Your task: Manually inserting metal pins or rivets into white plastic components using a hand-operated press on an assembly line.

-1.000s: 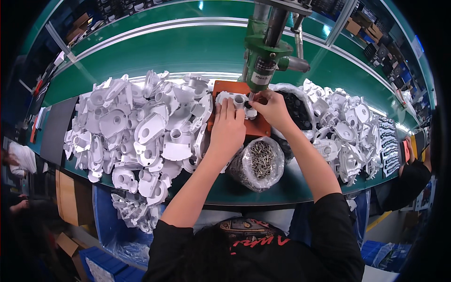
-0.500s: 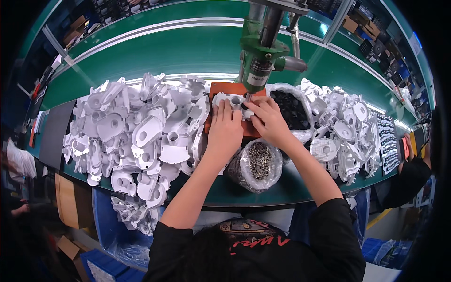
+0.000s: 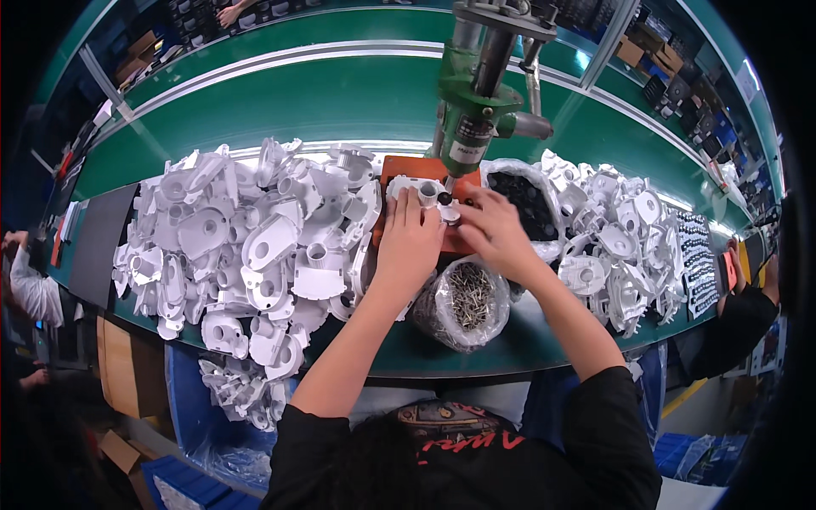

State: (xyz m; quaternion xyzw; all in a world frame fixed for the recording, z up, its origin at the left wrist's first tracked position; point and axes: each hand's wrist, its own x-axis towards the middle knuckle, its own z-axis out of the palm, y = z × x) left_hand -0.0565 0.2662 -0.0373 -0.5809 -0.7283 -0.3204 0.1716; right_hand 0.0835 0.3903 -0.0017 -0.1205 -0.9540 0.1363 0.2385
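Note:
A white plastic part (image 3: 408,183) with a short tube lies on the orange fixture (image 3: 399,165), below the green press (image 3: 469,127). My left hand (image 3: 411,236) rests its fingers on the part's near side and holds it there; the thumb is mostly hidden. A round black piece (image 3: 444,198) sits on the part beside the tube, just under the press's spindle tip (image 3: 450,181). Beside the part's right side is my right hand (image 3: 500,231), slightly blurred, with fingers bent and apart from the thumb. A small dark spot shows near its fingertips; I cannot tell what it is.
White plastic parts are heaped at the left (image 3: 204,229) and right (image 3: 629,221). A clear bag of screws (image 3: 467,297) stands close in front, and a bag of black pieces (image 3: 520,204) lies right of the fixture. Another person's dark sleeve (image 3: 744,327) appears far right.
My right hand has drawn back from the spindle tip, toward the right and nearer me, uncovering the round black piece. My left hand stays on the white part.

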